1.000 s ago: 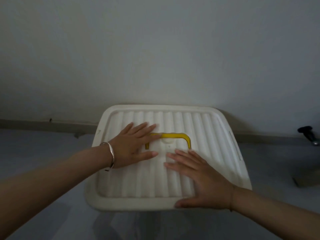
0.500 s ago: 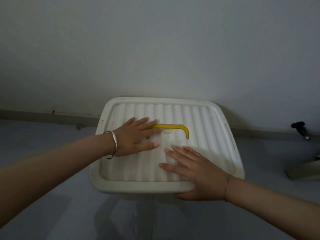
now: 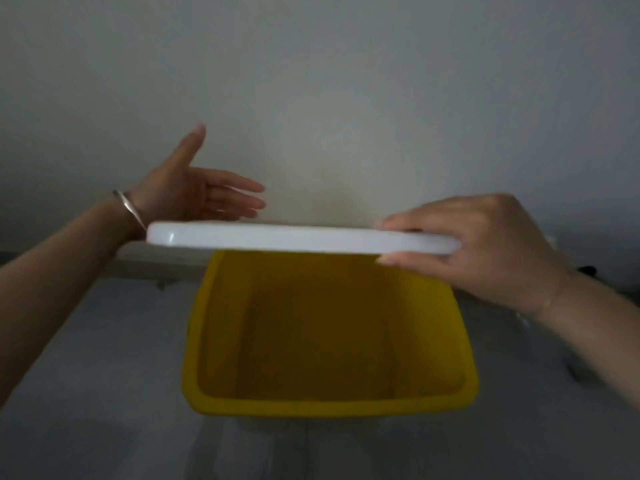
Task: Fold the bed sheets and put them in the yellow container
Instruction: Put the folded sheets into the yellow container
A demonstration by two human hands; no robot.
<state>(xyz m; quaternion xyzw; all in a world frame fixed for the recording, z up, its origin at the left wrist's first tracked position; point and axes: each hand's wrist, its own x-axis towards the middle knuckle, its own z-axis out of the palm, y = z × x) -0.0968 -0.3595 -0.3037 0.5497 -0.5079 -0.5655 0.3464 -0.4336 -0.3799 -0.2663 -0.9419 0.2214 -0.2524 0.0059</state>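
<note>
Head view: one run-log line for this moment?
white lid: held flat over yellow container | right hand: grips its right end | left hand: open, holding nothing | container inside: no sheets visible

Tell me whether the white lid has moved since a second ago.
Yes: the white lid has lifted up off the yellow container, the right hand gripping its right edge.

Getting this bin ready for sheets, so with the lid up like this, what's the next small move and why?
Probably carry the lid aside and set it down: only the right hand grips it, the left hand is open and off it, and it hangs over the open yellow container.
</note>
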